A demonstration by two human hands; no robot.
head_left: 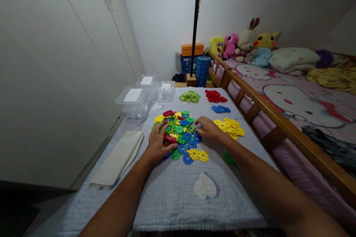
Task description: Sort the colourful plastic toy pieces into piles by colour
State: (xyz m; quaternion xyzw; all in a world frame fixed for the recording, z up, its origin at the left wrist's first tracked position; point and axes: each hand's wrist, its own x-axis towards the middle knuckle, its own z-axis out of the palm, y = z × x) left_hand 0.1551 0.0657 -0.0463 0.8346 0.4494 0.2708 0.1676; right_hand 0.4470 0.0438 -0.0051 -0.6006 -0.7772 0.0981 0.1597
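Nearest on the cloth-covered table (172, 200), 1 folded cream cloth (119, 159) lies at left and 1 green piece (228, 158) sits partly behind the right forearm. 2 yellow discs (198, 154) and 1 blue disc (187, 158) edge the mixed pile (179, 129) at table center — its overlapping pieces defy counting. 2 hands work there: the left hand (158, 143) rests spread and loose over the pile's left side; the right hand (207, 127) curls at its right edge — whether it grips anything cannot be told. Beyond stand 4 single-color piles: 1 yellow (229, 128), 1 blue (220, 109), 1 red (215, 96), 1 light green (189, 96). 3 white labels (132, 95) show on clear containers (139, 111) at left.
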